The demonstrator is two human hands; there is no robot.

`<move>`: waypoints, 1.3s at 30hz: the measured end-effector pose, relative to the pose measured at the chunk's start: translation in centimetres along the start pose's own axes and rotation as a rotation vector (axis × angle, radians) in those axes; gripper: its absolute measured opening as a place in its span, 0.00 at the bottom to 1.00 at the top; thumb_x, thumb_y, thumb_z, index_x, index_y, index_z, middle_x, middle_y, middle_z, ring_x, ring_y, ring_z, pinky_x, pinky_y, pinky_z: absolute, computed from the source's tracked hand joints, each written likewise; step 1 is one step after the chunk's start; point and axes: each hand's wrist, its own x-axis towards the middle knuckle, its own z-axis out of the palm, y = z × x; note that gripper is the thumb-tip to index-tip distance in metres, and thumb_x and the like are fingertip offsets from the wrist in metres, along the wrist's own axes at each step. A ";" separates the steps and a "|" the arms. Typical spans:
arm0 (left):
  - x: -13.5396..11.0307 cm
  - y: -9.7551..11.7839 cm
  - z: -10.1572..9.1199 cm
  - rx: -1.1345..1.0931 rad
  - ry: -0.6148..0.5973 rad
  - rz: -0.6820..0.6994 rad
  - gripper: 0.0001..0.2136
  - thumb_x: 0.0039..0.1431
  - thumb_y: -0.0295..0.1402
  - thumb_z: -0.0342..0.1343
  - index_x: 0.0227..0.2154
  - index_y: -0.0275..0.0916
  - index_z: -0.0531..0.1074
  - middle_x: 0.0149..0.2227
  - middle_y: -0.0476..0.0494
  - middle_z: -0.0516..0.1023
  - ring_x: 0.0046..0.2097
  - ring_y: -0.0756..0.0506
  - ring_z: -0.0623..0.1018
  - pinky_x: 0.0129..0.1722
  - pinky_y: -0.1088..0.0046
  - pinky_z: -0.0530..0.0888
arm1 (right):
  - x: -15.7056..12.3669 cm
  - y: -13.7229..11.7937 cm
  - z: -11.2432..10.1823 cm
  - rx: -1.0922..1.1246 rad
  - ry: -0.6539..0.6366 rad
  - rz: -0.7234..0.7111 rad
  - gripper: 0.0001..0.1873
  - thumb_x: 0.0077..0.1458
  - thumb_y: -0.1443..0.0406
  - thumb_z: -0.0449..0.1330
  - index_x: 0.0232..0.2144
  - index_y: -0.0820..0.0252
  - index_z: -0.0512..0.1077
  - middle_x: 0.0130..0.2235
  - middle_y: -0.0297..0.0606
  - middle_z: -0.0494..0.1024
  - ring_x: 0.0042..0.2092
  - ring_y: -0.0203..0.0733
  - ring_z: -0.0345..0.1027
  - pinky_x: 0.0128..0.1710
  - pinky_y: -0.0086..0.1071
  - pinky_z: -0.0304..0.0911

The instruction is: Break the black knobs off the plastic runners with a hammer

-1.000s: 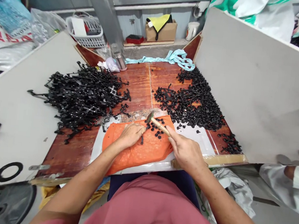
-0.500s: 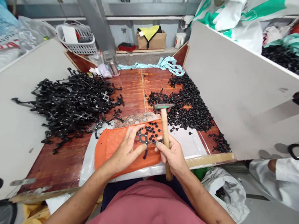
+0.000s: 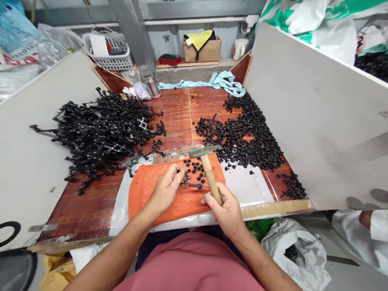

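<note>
My right hand (image 3: 225, 210) is clamped on the wooden handle of the hammer (image 3: 208, 174), head pointing far, resting at the far edge of the orange mat (image 3: 162, 197). My left hand (image 3: 165, 189) sits on the mat, fingertips pinched together on a small black sprue frame (image 3: 188, 179); I can't tell how firmly. Loose black caps (image 3: 195, 167) lie on the mat just beside the hammer handle, left of it. The mat is on a white sheet at the near edge of the table (image 3: 176, 112). 2 heaps on the table: tangled black sprues (image 3: 103, 133) far left, black round pieces (image 3: 249, 136) far right. Grey boards (image 3: 319, 111) flank both sides. Blue cloth (image 3: 220, 82) lies at the far end, with a white basket (image 3: 109, 50) beyond on the left. Another person's white sleeve (image 3: 372, 238) shows near right, well apart.
</note>
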 end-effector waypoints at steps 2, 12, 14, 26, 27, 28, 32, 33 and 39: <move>1.1 -0.6 -1.1 0.001 -0.038 -0.049 0.11 0.67 0.44 0.48 0.36 0.41 0.65 0.27 0.53 0.65 0.29 0.50 0.65 0.31 0.75 0.63 | -0.7 0.5 -1.6 -0.077 0.005 -0.011 0.10 0.61 0.59 0.60 0.42 0.57 0.72 0.28 0.30 0.74 0.29 0.37 0.66 0.27 0.27 0.60; 3.1 -1.2 0.2 -0.180 -0.220 -0.189 0.12 0.64 0.45 0.52 0.36 0.41 0.63 0.23 0.58 0.57 0.22 0.54 0.55 0.21 0.80 0.53 | -3.3 3.0 -5.4 -0.187 0.069 0.119 0.18 0.64 0.54 0.56 0.50 0.58 0.71 0.26 0.27 0.68 0.20 0.34 0.55 0.18 0.27 0.51; 3.2 -1.2 0.5 -0.214 -0.232 -0.233 0.12 0.64 0.46 0.52 0.36 0.42 0.62 0.22 0.59 0.56 0.20 0.55 0.53 0.19 0.80 0.51 | -3.2 3.1 -5.5 -0.173 0.063 0.134 0.20 0.64 0.53 0.56 0.52 0.58 0.70 0.26 0.26 0.67 0.19 0.33 0.53 0.17 0.27 0.50; 3.3 -1.5 1.4 -0.224 -0.222 -0.297 0.09 0.63 0.42 0.51 0.34 0.43 0.60 0.17 0.62 0.53 0.16 0.55 0.50 0.17 0.81 0.49 | -3.0 3.6 -6.1 -0.246 0.036 0.078 0.19 0.68 0.54 0.54 0.53 0.58 0.71 0.25 0.26 0.66 0.20 0.34 0.56 0.20 0.27 0.56; 3.4 -1.4 1.4 -0.212 -0.217 -0.284 0.09 0.63 0.41 0.51 0.34 0.43 0.60 0.17 0.62 0.54 0.17 0.55 0.50 0.17 0.81 0.49 | -2.9 3.0 -6.3 -0.315 0.026 0.049 0.19 0.69 0.54 0.52 0.53 0.58 0.72 0.25 0.27 0.67 0.22 0.35 0.60 0.22 0.28 0.59; 3.5 -1.4 1.4 -0.201 -0.215 -0.273 0.08 0.62 0.40 0.51 0.33 0.43 0.61 0.18 0.62 0.54 0.17 0.55 0.50 0.18 0.81 0.49 | -2.7 2.4 -6.6 -0.406 0.018 0.014 0.19 0.70 0.55 0.50 0.53 0.58 0.72 0.26 0.29 0.70 0.24 0.37 0.64 0.25 0.29 0.62; 3.8 -1.3 1.3 -0.188 -0.221 -0.278 0.08 0.61 0.39 0.52 0.33 0.42 0.61 0.18 0.62 0.54 0.18 0.55 0.51 0.20 0.81 0.50 | -1.3 -1.1 -7.2 -0.835 -0.006 -0.151 0.23 0.71 0.61 0.49 0.65 0.52 0.67 0.45 0.40 0.83 0.41 0.46 0.78 0.41 0.36 0.70; 3.9 -1.3 1.3 -0.192 -0.226 -0.284 0.08 0.61 0.40 0.52 0.33 0.42 0.61 0.18 0.62 0.54 0.18 0.55 0.51 0.20 0.80 0.51 | -1.0 -1.8 -7.1 -0.909 -0.014 -0.196 0.25 0.71 0.62 0.49 0.67 0.49 0.64 0.49 0.41 0.82 0.44 0.47 0.79 0.44 0.37 0.71; 3.9 -1.8 1.1 -0.129 -0.203 -0.227 0.08 0.60 0.39 0.53 0.30 0.42 0.62 0.19 0.59 0.55 0.21 0.53 0.53 0.21 0.79 0.52 | 0.6 -2.3 -5.8 -1.138 -0.048 -0.305 0.28 0.73 0.63 0.48 0.72 0.50 0.56 0.44 0.41 0.83 0.40 0.45 0.78 0.40 0.34 0.71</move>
